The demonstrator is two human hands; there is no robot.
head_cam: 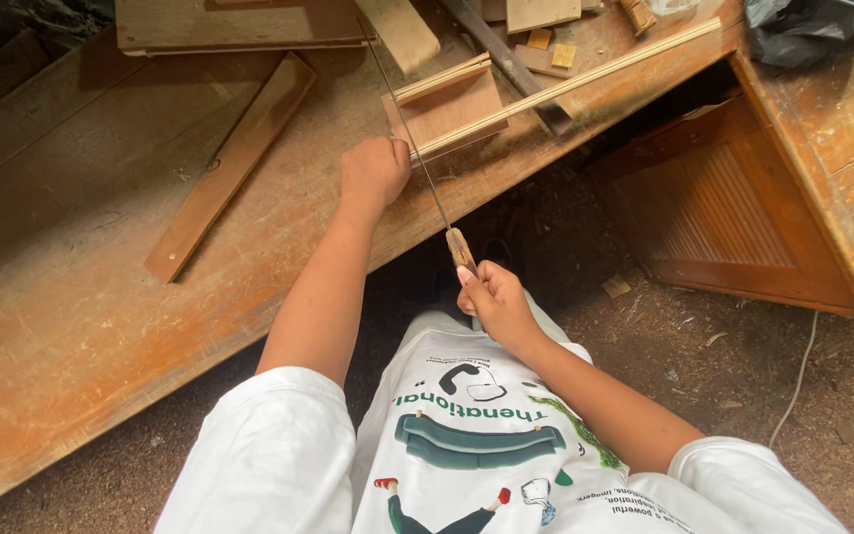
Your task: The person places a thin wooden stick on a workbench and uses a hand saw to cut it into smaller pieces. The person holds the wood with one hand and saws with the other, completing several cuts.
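Observation:
My right hand (495, 300) grips the wooden handle of a thin-bladed hand saw (425, 163). Its narrow blade runs up and left across a long pale wooden strip (585, 77). My left hand (375, 170) is closed into a fist at the near end of that strip, pressing it down on a small wooden block (452, 107) near the front edge of the worn wooden workbench (81, 297). The blade crosses the strip just right of my left hand.
A long wooden slat (232, 163) lies diagonally on the bench to the left. Offcuts and boards (536, 30) are piled at the back. A slatted wooden panel (733, 213) leans under a second bench on the right. Sawdust covers the floor; a black bag (822, 25) sits top right.

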